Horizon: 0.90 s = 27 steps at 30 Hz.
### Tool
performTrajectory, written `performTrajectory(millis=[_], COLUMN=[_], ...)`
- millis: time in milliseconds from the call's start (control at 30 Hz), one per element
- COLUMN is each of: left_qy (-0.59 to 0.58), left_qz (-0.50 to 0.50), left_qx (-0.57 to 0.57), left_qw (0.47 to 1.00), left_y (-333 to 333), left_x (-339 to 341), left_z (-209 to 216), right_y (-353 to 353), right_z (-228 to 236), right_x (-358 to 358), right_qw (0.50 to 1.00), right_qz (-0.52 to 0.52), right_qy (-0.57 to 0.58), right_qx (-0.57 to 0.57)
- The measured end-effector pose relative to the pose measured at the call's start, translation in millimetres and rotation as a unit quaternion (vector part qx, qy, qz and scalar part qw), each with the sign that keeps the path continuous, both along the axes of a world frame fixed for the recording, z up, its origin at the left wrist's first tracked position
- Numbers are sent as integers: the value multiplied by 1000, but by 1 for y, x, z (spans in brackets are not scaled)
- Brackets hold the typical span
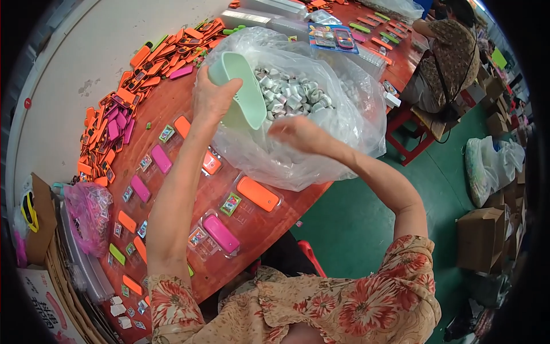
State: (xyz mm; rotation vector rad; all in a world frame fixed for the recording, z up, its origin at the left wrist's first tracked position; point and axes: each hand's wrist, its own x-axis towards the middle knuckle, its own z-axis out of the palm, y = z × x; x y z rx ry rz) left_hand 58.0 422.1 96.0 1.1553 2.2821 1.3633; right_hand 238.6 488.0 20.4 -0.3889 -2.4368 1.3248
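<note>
My left hand (213,97) grips a pale green plastic container (246,86) by its near side, thumb at the rim, and holds it tilted over a large clear plastic bag (349,143). Inside the open bag lies a heap of small silvery-white rounded pieces (295,92). Just right of the container, over the near part of the bag, is my right hand (301,135). Motion smears its fingers, so whether it holds anything is unclear. On the table below sit clear plastic trays, one with an orange toy phone (258,194), another with a magenta one (221,233).
Loose orange and magenta toy phones (129,94) pile along the wall. A pink bag (89,206) and stacked cardboard (54,252) stand at the left edge. A blue carded pack (332,38) lies beyond the bag. Another person (450,63) sits at the far right.
</note>
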Motion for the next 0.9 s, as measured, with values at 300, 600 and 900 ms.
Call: performTrajectory(millis=[300,600,900], left_qy=[-21,-39,-67], left_qz=[-11,-19,-16], left_qx=[-113,-157,-148], left_qw=[993,987,987], left_y=[12,7,1], left_x=[-10,8,15], left_z=[3,2,-3], right_y=[101,143,138], right_z=[6,-17,-21], right_x=[-6,-5,-18], right_qw=[901,948,898], right_qz=[-233,-213,-284], right_qy=[-195,-204,-315], right_qx=[310,124,116])
